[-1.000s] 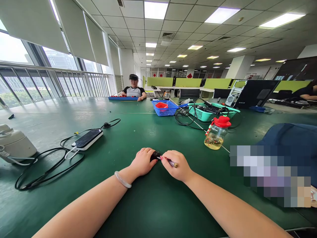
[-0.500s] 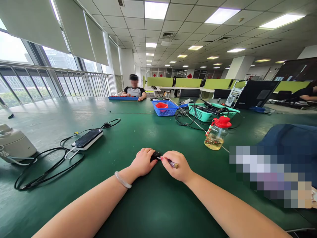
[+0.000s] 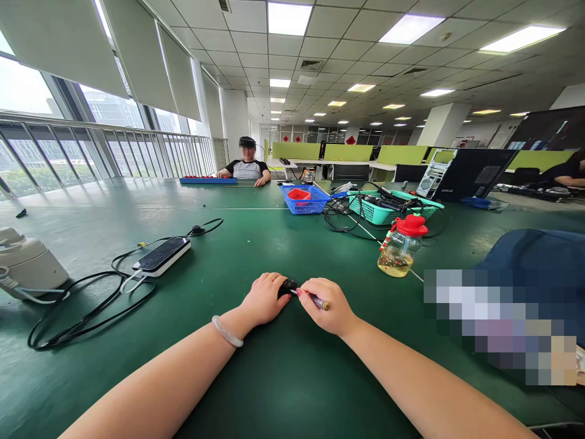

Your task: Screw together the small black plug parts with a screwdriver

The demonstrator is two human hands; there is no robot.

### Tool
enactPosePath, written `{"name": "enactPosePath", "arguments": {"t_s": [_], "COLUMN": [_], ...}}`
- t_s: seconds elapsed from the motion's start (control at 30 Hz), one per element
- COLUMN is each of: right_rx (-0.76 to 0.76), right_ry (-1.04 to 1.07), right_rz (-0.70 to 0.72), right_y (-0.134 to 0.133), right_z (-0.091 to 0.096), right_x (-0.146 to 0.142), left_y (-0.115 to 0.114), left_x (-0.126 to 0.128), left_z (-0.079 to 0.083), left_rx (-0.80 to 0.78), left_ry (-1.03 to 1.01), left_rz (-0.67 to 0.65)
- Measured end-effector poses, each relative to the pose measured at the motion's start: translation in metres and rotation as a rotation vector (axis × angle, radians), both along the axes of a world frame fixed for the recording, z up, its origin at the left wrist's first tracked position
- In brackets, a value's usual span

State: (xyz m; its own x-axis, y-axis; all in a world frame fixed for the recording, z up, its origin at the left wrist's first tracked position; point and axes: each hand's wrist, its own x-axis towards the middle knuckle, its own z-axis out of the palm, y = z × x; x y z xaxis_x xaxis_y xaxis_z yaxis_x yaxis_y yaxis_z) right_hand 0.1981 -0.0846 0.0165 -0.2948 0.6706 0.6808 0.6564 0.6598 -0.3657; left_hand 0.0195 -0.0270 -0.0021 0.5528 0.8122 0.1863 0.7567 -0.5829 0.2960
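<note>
On the green table, my left hand (image 3: 265, 297) is closed around the left side of a small black object with a bumpy surface (image 3: 289, 285). Much of that object is hidden by the fingers, so its kind is unclear. In my right hand (image 3: 326, 305) is a slim pen-like tool (image 3: 319, 301), pinched between thumb and fingers. Its brownish rear end points toward the lower right, and its front end is at the black object's right side. Whether the tip touches it I cannot tell.
A phone-like device (image 3: 163, 256) with black cables lies left, near a white appliance (image 3: 31, 265). A red-lidded bottle (image 3: 400, 247), a blue basket (image 3: 305, 204) and a green basket of cables (image 3: 388, 210) stand ahead right. A person (image 3: 247, 167) sits opposite by a blue tray (image 3: 208, 181).
The blue tray at the far side has slid to the left, and the person there has shifted an arm with it. My own hands look unchanged.
</note>
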Motion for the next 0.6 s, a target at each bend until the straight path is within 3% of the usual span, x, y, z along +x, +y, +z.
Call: {"name": "enactPosePath", "arguments": {"t_s": [0.6], "right_rx": [0.024], "right_ry": [0.015], "right_rz": [-0.011], "right_y": [0.0006], "right_z": [-0.0014], "right_x": [0.0008], "left_y": [-0.0007], "left_x": [0.0003], "left_z": [0.0009], "left_rx": [-0.003], "left_ry": [-0.006], "left_rz": [-0.003]}}
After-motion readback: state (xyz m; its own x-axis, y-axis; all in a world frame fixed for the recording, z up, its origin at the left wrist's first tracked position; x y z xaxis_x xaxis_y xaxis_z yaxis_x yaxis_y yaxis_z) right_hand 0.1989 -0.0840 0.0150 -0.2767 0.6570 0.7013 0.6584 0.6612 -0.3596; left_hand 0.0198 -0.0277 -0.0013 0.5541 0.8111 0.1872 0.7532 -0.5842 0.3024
